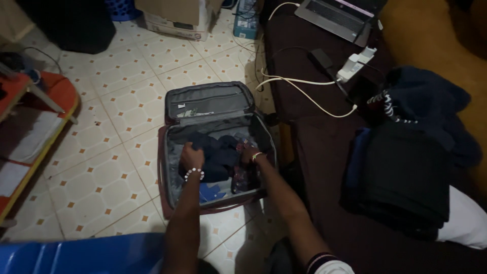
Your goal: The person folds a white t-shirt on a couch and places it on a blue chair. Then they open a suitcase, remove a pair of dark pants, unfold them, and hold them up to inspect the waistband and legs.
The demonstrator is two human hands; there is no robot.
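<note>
Both hands are inside the open suitcase (215,147), which lies on the tiled floor (101,167) directly ahead of us, its long axis running away from us and its lid (208,101) folded back at the far end. Our left hand (192,156), with a beaded bracelet (194,174) at the wrist, rests palm-down on the dark folded clothing (220,155) near the left wall; fingers appear curled onto the fabric, though we cannot tell whether they grip it. Our right hand (250,152) presses on the same clothing toward the right wall, fingers partly hidden, so its closure is equally unclear. The clothing lies between the two hands, about equally near to each. To our right, a dark bed surface (324,152) carries a stack of dark garments (406,172), a laptop (340,15) and a white cable (304,91).
</note>
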